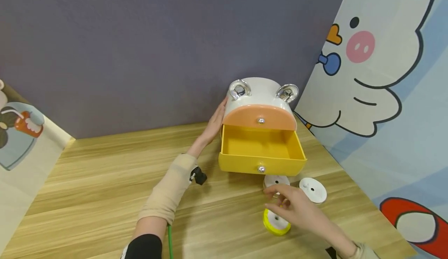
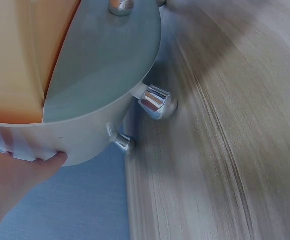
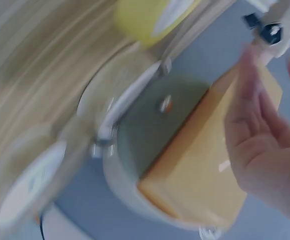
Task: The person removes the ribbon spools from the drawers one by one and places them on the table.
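Nearest: round yellow-edged white spool point(image 1: 278, 222) on wood-grain tabletop point(image 1: 105, 196). Right hand point(image 1: 297, 208) beside it, fingers loosely bent, thumb apart, grasping nothing. Beyond: flat white disc point(image 1: 316, 193), white round spool point(image 1: 274, 179) near yellow plastic drawer point(image 1: 241, 163). Opening looks done; none lies inside, drawer not pushed in. Left hand point(image 1: 214, 125) straight-fingered against side of white domed cabinet point(image 1: 260, 91), not gripping.

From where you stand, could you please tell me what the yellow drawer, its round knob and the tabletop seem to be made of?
The yellow drawer looks like smooth, semi-gloss plastic: thin, evenly coloured walls. Its knob looks chromed, with bright reflections; metal or plated plastic. The tabletop shows satin wood grain, though possibly a laminate print.
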`<state>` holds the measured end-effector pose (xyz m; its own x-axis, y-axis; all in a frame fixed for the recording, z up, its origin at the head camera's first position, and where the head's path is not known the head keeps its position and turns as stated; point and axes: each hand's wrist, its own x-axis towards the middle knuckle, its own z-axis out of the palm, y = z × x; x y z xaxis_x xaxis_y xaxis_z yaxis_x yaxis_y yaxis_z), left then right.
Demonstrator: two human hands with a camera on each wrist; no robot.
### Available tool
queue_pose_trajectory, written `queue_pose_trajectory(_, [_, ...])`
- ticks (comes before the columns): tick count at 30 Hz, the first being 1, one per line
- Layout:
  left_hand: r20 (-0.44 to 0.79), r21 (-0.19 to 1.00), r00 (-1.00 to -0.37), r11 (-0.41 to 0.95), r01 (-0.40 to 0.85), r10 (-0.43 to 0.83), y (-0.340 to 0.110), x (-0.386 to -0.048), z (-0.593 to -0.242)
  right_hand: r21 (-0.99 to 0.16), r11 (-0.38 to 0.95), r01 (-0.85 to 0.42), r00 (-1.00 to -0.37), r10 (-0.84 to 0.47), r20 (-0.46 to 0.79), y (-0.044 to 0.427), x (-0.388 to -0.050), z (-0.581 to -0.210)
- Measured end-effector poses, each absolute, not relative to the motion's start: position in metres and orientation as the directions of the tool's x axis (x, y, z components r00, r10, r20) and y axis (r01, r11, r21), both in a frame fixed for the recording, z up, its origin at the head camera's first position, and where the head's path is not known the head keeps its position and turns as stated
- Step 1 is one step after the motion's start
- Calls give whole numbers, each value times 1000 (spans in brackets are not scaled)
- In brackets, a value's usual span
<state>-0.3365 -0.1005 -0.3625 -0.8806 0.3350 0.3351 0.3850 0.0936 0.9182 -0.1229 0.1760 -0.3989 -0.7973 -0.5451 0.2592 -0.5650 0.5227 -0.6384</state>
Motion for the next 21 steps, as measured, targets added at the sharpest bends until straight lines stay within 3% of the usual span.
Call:
queue_pose_trajectory(3, [333,920,-883,90,381,330,-103,-337,-363,-867,343,-362,-843,-518,147,168,-133,-392])
queue_pose_trajectory(5, [330,922,-884,88,377,330,-103,-337,-364,-944,283,-168,-870,-494,7,164,-139,-388])
queue_pose_trajectory(8, [323,924,-886,91,371,331,-104,-337,-365,-973,191,132,-853,-479,-210,159,-148,-385])
queue_pose_trajectory(11, [323,924,-885,89,371,337,-103,-338,-366,-940,56,338,-810,-491,-320,156,-156,-385])
queue_pose_trajectory(15, [318,926,-883,86,368,345,-101,-338,-366,-885,-94,455,-793,-495,-355,154,-162,-387])
queue_pose_trajectory(21, [319,926,-885,88,367,338,-101,-337,-363,-861,-178,476,-795,-506,-335,154,-164,-384])
